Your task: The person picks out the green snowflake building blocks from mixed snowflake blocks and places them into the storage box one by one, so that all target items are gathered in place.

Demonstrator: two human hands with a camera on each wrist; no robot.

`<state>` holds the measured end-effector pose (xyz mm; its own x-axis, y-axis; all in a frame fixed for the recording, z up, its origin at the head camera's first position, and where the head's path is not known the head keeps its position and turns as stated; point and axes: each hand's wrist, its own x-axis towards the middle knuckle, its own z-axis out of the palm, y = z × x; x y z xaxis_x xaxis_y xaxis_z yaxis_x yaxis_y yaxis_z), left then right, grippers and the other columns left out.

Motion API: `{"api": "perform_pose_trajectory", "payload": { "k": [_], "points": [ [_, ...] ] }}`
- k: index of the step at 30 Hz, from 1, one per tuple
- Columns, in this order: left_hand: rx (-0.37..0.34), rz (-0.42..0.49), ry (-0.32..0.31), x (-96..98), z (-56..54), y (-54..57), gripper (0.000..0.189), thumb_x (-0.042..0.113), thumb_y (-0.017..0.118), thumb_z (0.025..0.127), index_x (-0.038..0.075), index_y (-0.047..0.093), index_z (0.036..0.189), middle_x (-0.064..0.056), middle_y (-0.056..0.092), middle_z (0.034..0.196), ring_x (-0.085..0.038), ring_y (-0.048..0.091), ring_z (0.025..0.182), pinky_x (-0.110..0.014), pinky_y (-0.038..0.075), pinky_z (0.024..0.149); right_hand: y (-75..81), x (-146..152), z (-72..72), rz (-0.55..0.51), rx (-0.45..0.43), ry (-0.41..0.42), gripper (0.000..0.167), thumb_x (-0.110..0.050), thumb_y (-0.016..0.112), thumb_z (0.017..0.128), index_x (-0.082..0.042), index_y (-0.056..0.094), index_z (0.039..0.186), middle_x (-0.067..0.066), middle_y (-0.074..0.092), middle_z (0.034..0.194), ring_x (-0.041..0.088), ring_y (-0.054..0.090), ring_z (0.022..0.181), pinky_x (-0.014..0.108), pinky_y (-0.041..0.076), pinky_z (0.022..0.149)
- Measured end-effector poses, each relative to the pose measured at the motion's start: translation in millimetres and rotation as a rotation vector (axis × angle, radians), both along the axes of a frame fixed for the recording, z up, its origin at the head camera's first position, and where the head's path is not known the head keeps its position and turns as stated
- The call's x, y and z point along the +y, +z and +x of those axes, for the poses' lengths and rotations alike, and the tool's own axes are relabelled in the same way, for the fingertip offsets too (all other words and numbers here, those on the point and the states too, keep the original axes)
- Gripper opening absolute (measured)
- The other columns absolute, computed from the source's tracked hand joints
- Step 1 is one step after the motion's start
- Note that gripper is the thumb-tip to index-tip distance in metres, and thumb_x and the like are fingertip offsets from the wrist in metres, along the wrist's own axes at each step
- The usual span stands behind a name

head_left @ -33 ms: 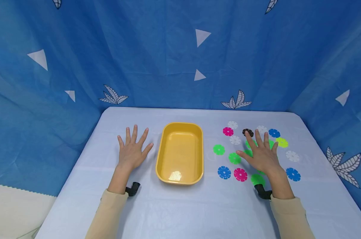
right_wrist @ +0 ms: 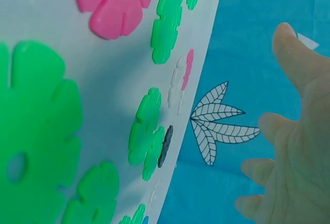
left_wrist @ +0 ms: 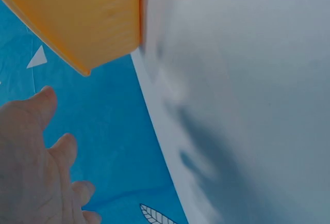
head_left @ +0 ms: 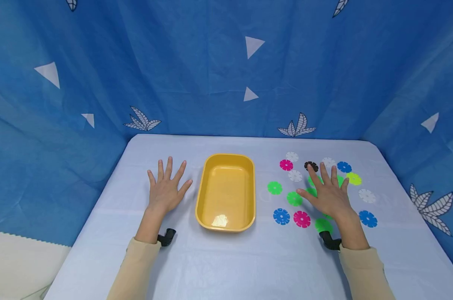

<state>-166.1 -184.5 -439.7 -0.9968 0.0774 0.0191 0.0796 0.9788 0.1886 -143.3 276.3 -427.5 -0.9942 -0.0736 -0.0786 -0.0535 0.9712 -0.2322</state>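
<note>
We found the left hand (head_left: 164, 194) and right hand (head_left: 330, 200) apart, fingers spread, holding nothing; we judged the slotted plastic discs (head_left: 275, 188), thin and flat-lying, might elude a pinch.

No readable text, label, brand, number or sign on anything in any of the views.

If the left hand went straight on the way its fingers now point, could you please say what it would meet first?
The left hand would probably meet the blue curtain behind the table; the yellow tray lies to its right. Depth is unclear.
</note>
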Motion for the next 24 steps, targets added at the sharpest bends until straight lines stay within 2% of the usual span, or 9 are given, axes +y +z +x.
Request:
{"api": "perform_pose_trajectory", "payload": {
  "k": [7,11,14,17,21,24],
  "points": [
    [-0.002,0.003,0.001,-1.7,0.2,0.1,0.072,0.058,0.040,0.098,0.028,0.014,0.158,-0.015,-0.005,0.165,-0.041,-0.016,0.149,-0.069,-0.013,0.114,3.0,-1,0.2,-0.014,0.026,0.002,0.097,-0.069,0.050,0.087,-0.017,0.009,0.159,0.029,0.000,0.161,0.056,-0.012,0.143,0.081,-0.011,0.104],
    [0.019,0.032,-0.004,-2.2,0.2,-1.9,0.071,0.057,0.040,0.098,0.028,0.015,0.158,-0.016,-0.003,0.165,-0.042,-0.011,0.149,-0.069,-0.006,0.116,3.7,2,2.3,-0.004,0.088,0.001,0.099,-0.065,0.057,0.085,-0.016,0.013,0.158,0.029,0.007,0.160,0.056,-0.006,0.144,0.082,-0.006,0.104],
    [0.043,0.111,-0.009,-0.7,-0.1,-5.1,0.070,0.055,0.041,0.099,0.026,0.017,0.158,-0.017,0.001,0.164,-0.044,-0.006,0.149,-0.070,0.002,0.117,4.7,7,6.7,-0.010,0.169,-0.001,0.098,-0.058,0.065,0.083,-0.015,0.019,0.158,0.030,0.015,0.158,0.056,0.004,0.144,0.082,0.002,0.104],
    [0.070,0.200,-0.004,1.5,0.3,-9.0,0.070,0.052,0.042,0.100,0.024,0.017,0.158,-0.020,0.004,0.164,-0.047,-0.001,0.149,-0.070,0.009,0.116,6.4,12,13.3,-0.039,0.251,-0.012,0.093,-0.046,0.073,0.082,-0.011,0.027,0.155,0.031,0.025,0.153,0.055,0.019,0.140,0.080,0.017,0.104],
    [0.078,0.325,0.013,5.2,1.5,-14.0,0.069,0.051,0.038,0.101,0.022,0.013,0.159,-0.021,0.007,0.164,-0.048,0.006,0.148,-0.068,0.014,0.117,9.3,19,25.9,-0.087,0.322,-0.027,0.081,-0.032,0.077,0.080,-0.003,0.041,0.147,0.033,0.041,0.138,0.054,0.038,0.124,0.073,0.035,0.089],
    [0.063,0.469,0.017,8.9,2.6,-16.0,0.068,0.049,0.037,0.102,0.023,0.010,0.159,-0.020,0.009,0.163,-0.045,0.009,0.149,-0.067,0.015,0.117,11.8,26,36.9,-0.128,0.305,-0.028,0.069,-0.026,0.078,0.081,0.003,0.050,0.138,0.032,0.051,0.124,0.049,0.050,0.109,0.066,0.045,0.080]
  ]
}}
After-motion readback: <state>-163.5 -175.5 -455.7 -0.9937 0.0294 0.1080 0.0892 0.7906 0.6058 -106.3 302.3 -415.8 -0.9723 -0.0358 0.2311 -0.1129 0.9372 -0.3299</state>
